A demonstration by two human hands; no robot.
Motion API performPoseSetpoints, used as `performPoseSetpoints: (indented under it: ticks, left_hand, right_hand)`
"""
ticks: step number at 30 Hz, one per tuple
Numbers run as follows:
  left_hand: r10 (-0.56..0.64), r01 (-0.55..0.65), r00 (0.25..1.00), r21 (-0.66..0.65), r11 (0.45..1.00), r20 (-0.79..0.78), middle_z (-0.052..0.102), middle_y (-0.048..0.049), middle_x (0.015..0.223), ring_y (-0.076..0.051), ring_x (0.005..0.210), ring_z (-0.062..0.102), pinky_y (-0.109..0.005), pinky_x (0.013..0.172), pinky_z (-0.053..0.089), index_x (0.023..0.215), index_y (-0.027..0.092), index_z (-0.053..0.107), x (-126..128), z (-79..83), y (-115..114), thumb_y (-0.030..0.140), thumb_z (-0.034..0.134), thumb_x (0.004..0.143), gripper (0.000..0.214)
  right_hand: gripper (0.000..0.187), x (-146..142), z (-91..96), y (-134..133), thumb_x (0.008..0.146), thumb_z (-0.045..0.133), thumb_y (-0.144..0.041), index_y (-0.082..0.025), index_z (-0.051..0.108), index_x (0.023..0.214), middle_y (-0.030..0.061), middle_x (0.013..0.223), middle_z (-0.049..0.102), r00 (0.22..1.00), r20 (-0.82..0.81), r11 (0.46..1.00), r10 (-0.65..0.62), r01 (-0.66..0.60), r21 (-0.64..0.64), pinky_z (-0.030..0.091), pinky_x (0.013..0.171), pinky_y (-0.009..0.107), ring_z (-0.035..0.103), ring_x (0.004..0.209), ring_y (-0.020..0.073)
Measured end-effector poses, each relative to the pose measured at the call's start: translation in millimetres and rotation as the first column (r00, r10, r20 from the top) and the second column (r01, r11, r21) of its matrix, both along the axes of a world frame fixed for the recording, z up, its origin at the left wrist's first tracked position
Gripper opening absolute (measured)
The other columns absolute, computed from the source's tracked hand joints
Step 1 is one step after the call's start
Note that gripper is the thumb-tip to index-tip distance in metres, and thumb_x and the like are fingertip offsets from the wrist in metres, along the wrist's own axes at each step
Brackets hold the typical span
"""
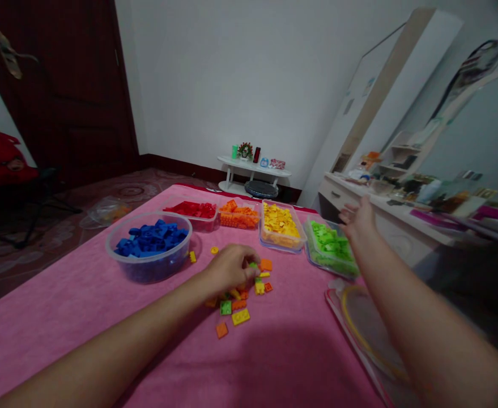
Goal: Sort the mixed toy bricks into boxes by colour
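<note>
My left hand (232, 266) is over a small pile of mixed building bricks, thumb and fingers curled on a green brick (253, 265). Around it lie an orange brick (266, 264), a yellow brick (241, 317), another green brick (226, 307) and several more, partly hidden under the hand. Raised beside the tub of green bricks (331, 245), my right hand (358, 218) has its fingers apart and shows nothing in them; it is slightly blurred.
A round tub of blue bricks (153, 241) stands on the left of the pink cloth (62, 317). Behind are boxes of red bricks (193, 209), orange bricks (240, 216) and yellow bricks (280, 220). At right lies a clear bag with a yellow ring (353, 317).
</note>
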State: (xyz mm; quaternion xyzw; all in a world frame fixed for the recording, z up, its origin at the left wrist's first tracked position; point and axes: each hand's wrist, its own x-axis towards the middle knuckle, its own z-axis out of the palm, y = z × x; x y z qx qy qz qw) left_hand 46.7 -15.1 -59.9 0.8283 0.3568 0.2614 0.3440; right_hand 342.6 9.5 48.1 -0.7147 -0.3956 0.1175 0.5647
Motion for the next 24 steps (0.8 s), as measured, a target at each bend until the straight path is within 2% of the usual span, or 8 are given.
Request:
performPoseSetpoints:
  ticks: [3, 6, 9, 12, 15, 18, 21, 24]
  left_hand:
    - [0.147, 0.003, 0.921, -0.385, 0.923, 0.360, 0.064, -0.0038, 0.078, -0.011, 0.066, 0.058, -0.020, 0.059, 0.043, 0.088, 0.013, 0.061, -2, 3.5, 9, 0.033, 0.062, 0.074, 0.025]
    - [0.316, 0.139, 0.788, -0.652, 0.745, 0.528, 0.065, -0.0046, 0.084, -0.007, 0.062, 0.058, -0.016, 0.053, 0.043, 0.087, 0.013, 0.059, -8, 6.9, 16, 0.035, 0.062, 0.076, 0.025]
    - [0.408, 0.202, 0.719, -0.731, 0.652, 0.563, 0.065, -0.0049, 0.083, -0.005, 0.057, 0.056, -0.014, 0.049, 0.042, 0.086, 0.013, 0.060, -14, 8.3, 20, 0.035, 0.062, 0.077, 0.023]
    - [0.450, 0.166, 0.717, -0.757, 0.632, 0.533, 0.065, -0.0044, 0.075, -0.006, 0.054, 0.055, -0.014, 0.047, 0.041, 0.086, 0.013, 0.061, -15, 5.5, 21, 0.037, 0.063, 0.076, 0.026]
    - [0.450, 0.149, 0.743, -0.778, 0.611, 0.495, 0.064, -0.0035, 0.071, -0.006, 0.055, 0.055, -0.014, 0.048, 0.040, 0.084, 0.011, 0.062, -15, 2.6, 22, 0.036, 0.064, 0.075, 0.026]
    - [0.303, 0.127, 0.854, -0.734, 0.667, 0.423, 0.064, -0.0035, 0.068, -0.007, 0.056, 0.057, -0.015, 0.049, 0.039, 0.082, 0.010, 0.062, -21, 9.6, 23, 0.037, 0.067, 0.071, 0.029]
    - [0.016, 0.113, 0.972, -0.527, 0.843, 0.234, 0.064, -0.0023, 0.067, -0.008, 0.056, 0.056, -0.017, 0.051, 0.040, 0.080, 0.011, 0.064, -37, 29.8, 21, 0.031, 0.075, 0.060, 0.031]
    - [-0.322, 0.259, 0.942, -0.406, 0.876, -0.093, 0.065, -0.0015, 0.064, -0.010, 0.056, 0.056, -0.018, 0.052, 0.040, 0.075, 0.013, 0.068, -53, 50.3, 13, 0.027, 0.076, 0.057, 0.024]
  right_hand:
    - [0.041, -50, -10.0, -6, 0.091, 0.021, -0.037, -0.014, 0.054, 0.086, 0.0111, 0.090, 0.061, 0.975, -0.141, 0.984, 0.174, -0.168, 0.053, 0.047, 0.062, 0.024, 0.061, 0.069, 0.0113]
    - [0.035, -110, -29.1, -18, 0.082, 0.047, -0.047, -0.016, 0.059, 0.093, 0.0077, 0.090, 0.062, 0.765, -0.281, 0.807, 0.580, -0.587, 0.068, 0.045, 0.051, 0.022, 0.057, 0.058, 0.0103]
    - [0.040, -154, -53.0, -29, 0.074, 0.058, -0.047, -0.018, 0.061, 0.102, 0.0064, 0.086, 0.062, 0.713, -0.025, 0.711, 0.701, -0.701, -0.060, 0.043, 0.050, 0.024, 0.056, 0.059, 0.0125]
    - [0.032, -171, -73.8, -33, 0.069, 0.064, -0.033, -0.018, 0.067, 0.097, 0.0056, 0.088, 0.064, 0.698, 0.335, 0.754, 0.633, -0.654, -0.062, 0.043, 0.062, 0.025, 0.054, 0.066, 0.0129]
    - [0.026, -171, -85.8, -31, 0.071, 0.059, -0.024, -0.018, 0.067, 0.096, 0.0048, 0.087, 0.065, 0.647, 0.470, 0.759, 0.600, -0.646, -0.080, 0.042, 0.067, 0.025, 0.054, 0.072, 0.0138]
    - [0.023, -161, -85.3, -30, 0.072, 0.055, -0.021, -0.017, 0.068, 0.090, 0.0035, 0.075, 0.064, 0.602, 0.475, 0.747, 0.642, -0.631, -0.209, 0.040, 0.061, 0.023, 0.054, 0.066, 0.0131]
    - [0.021, -142, -73.0, -35, 0.069, 0.056, -0.023, -0.014, 0.067, 0.084, 0.0021, 0.065, 0.061, 0.607, 0.457, 0.759, 0.650, -0.556, -0.340, 0.036, 0.054, 0.021, 0.050, 0.057, 0.0112]
    - [0.017, -120, -60.5, -43, 0.065, 0.058, -0.023, -0.014, 0.067, 0.076, 0.0003, 0.060, 0.058, 0.487, 0.405, 0.630, 0.774, -0.527, -0.571, 0.031, 0.048, 0.021, 0.047, 0.053, 0.0103]
